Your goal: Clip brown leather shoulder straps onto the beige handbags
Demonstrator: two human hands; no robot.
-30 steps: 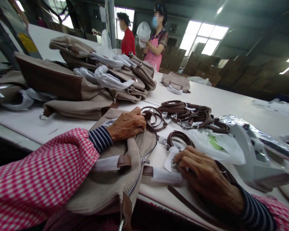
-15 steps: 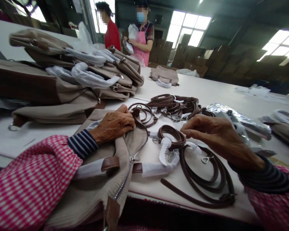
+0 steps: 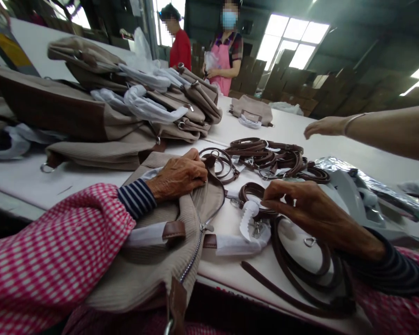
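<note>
A left hand (image 3: 178,179) is clamping a beige knit handbag (image 3: 143,274) as the right hand (image 3: 317,214), its hold unclear, is hovering over a coiled leather strap (image 3: 300,274) that could snag the metal zipper (image 3: 195,249) if tugged.

The left hand (image 3: 177,177) lies palm down, knuckles raised and fingers curled under, above a striped cuff (image 3: 137,199). The right hand (image 3: 310,209) reaches forward with fingers loosely extended, its forearm (image 3: 358,239) angled low from the right.
</note>
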